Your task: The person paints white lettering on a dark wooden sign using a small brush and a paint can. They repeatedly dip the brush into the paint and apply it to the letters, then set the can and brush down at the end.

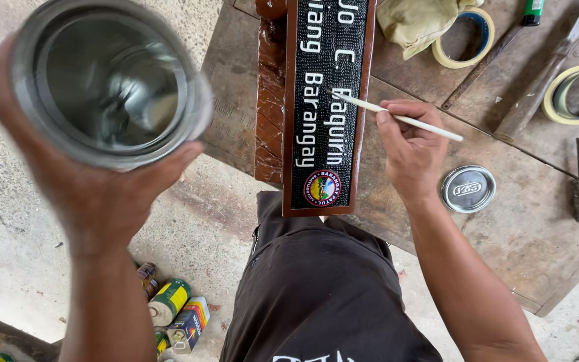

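The open can in my left hand is blurred, its top rim cut off by the frame. The name plaque runs off the top edge. My right hand hides the middle of the thin brush.

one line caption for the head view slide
Left hand lifts an open metal can while right hand paints a black wooden sign with a thin white brush.
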A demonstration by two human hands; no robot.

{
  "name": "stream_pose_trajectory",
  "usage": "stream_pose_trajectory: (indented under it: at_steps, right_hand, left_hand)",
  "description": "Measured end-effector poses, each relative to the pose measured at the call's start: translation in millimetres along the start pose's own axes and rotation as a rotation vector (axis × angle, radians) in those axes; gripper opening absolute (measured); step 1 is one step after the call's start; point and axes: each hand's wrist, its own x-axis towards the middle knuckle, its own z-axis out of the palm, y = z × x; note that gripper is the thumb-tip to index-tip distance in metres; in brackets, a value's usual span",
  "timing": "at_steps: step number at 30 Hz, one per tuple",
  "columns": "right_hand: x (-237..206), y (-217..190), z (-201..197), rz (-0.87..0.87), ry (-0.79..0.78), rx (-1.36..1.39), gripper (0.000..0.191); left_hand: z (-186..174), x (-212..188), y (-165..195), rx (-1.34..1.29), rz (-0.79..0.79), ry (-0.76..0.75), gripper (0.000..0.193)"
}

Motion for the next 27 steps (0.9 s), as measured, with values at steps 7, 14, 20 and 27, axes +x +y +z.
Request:
stream_pose_trajectory:
  at_steps: [7,14,20,27]
  right_hand:
    - [-5,17,9,-0.062,-0.026,-0.197,0.015]
    - [0,3,12,-0.232,-0.080,-0.487,0.013]
    - [0,-18,21,-0.302,-0.180,-0.750,0.009]
    - [52,-14,18,-0.072,-0.127,-0.728,0.008]
  left_hand:
    - [-36,-57,-14,0.236,-0.135,0.010,0.116]
    - [-35,-63,-5,0.220,-0.183,-0.012,0.111]
    - [-31,-64,-3,0.219,-0.231,0.011,0.119]
    - [-30,-61,-1,0.225,-0.208,0.001,0.122]
